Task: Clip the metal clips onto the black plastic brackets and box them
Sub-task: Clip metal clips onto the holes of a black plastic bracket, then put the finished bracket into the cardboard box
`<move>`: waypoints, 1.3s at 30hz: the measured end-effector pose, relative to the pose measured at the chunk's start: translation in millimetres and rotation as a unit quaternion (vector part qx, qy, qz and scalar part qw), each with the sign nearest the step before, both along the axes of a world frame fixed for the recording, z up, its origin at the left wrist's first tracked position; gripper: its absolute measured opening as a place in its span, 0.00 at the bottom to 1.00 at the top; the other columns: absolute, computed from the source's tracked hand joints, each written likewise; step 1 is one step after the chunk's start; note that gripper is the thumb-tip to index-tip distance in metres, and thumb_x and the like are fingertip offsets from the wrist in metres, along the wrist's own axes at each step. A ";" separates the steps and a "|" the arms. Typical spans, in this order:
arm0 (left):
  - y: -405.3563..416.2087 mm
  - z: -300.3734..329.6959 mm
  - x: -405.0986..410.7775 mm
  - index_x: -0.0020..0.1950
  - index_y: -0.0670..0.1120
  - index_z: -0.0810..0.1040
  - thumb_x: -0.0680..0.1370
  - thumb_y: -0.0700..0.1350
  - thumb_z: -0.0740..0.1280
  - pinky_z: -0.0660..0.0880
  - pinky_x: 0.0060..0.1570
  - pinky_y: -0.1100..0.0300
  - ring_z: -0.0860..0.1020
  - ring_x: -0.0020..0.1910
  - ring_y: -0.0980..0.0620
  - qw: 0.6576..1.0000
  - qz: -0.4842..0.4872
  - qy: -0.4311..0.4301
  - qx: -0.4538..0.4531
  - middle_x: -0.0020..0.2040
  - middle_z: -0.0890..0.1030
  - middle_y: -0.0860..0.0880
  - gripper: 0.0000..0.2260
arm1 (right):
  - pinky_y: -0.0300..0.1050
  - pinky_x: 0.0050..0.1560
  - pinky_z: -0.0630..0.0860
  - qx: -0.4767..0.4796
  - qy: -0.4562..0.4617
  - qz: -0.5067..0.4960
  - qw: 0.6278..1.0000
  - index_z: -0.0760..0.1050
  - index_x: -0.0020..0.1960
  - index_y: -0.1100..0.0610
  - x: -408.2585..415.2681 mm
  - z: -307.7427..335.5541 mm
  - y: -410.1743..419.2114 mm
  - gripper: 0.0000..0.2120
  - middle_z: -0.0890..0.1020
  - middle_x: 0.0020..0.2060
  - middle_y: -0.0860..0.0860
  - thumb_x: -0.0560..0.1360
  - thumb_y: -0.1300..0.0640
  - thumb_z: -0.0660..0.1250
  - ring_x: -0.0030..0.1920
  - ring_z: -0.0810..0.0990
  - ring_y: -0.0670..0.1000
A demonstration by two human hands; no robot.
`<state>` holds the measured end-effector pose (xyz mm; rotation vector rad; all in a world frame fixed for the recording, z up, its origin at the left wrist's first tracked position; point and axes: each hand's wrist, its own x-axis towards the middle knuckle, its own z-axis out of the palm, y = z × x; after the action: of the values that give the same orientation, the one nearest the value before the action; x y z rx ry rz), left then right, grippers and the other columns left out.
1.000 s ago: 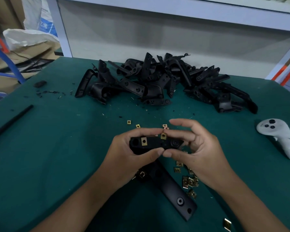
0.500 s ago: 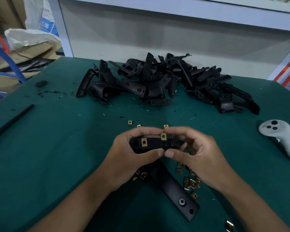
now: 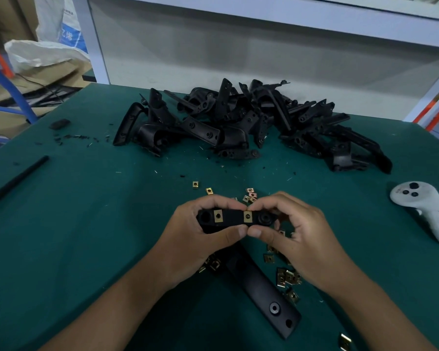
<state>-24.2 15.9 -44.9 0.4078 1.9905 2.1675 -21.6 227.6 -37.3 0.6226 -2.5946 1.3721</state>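
Observation:
A black plastic bracket is held above the green table between both hands. My left hand grips its left end. My right hand pinches the bracket at a brass metal clip near the middle. A second brass clip sits on the bracket further left. The bracket's long arm reaches down toward me over the table. Loose brass clips lie scattered under and beside my right hand, with a few more clips just beyond my fingers.
A big heap of black brackets fills the far middle of the table. A white handheld controller lies at the right. A black rod lies at the left edge. Black plastic shavings dot the far left.
My right hand's fingers have curled in and closed on the middle clip. The clip now sits lower, flush on the bracket. My left hand kept its grip.

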 end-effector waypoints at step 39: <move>266.4 35.2 197.6 0.55 0.60 0.81 0.74 0.48 0.72 0.76 0.49 0.68 0.83 0.51 0.60 0.912 -0.384 0.143 -0.027 0.51 0.86 0.59 0.12 | 0.32 0.53 0.73 0.161 0.067 -0.424 0.889 0.82 0.58 0.53 350.1 63.7 200.6 0.14 0.80 0.51 0.36 0.76 0.47 0.73 0.53 0.80 0.36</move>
<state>173.4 282.3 -9.7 1.3033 1.5888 1.6018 328.5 428.2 26.3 -0.3746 -2.4745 0.5957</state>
